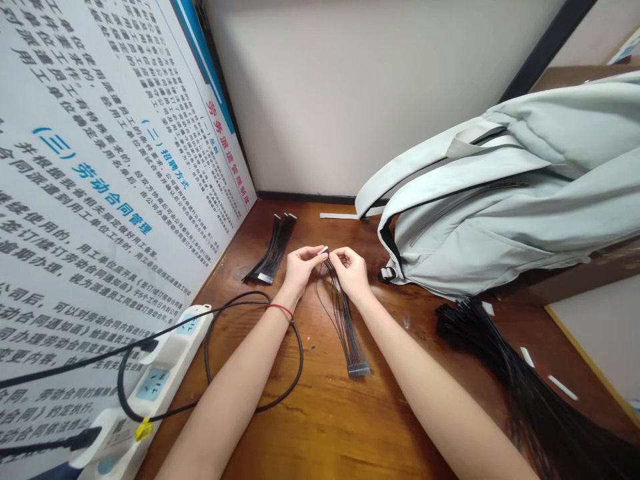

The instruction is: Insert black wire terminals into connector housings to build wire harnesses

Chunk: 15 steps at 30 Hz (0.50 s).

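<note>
The left hand (300,267) and right hand (349,272) met above the desk (320,427), their fingertips drawn together in a pinch on a small pale connector (323,250); how the two grips shared it was too small to tell. From that pinch, a black wire harness (341,310) ran down and away from the fingers, ending in a dark connector (359,369) that rested on the wood, so the held end stayed raised while the strands hung free and spread slightly. Left of the fingers lay a flat bundle of similar harnesses (273,250), kept within easy reach; well right of them, a large heap of black wires (500,373) ran out of view. Beyond the right hand slumped a pale backpack (500,200). Left of the fingers and nearer the person, a power strip (170,353) sat against a printed poster (100,167), with a black cable (210,373) looping over the wood, away from the fingers.
</note>
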### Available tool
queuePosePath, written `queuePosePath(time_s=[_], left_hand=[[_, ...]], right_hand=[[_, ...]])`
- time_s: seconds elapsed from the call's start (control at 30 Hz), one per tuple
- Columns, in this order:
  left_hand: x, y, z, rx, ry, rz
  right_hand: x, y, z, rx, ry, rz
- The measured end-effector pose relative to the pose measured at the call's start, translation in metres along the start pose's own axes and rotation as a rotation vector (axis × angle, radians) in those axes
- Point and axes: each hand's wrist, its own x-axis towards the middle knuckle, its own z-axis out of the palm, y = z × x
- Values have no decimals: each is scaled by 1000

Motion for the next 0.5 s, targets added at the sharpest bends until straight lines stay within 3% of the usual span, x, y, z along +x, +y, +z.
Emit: queuePosePath(time_s=[0.4,0.5], left_hand=[[1,-1,-1,19,-21,13],[2,-4,-1,-17,26,20]], right_hand=[[-2,-3,0,-32,-1,6],[-2,-6,-3,-165,142,-8]])
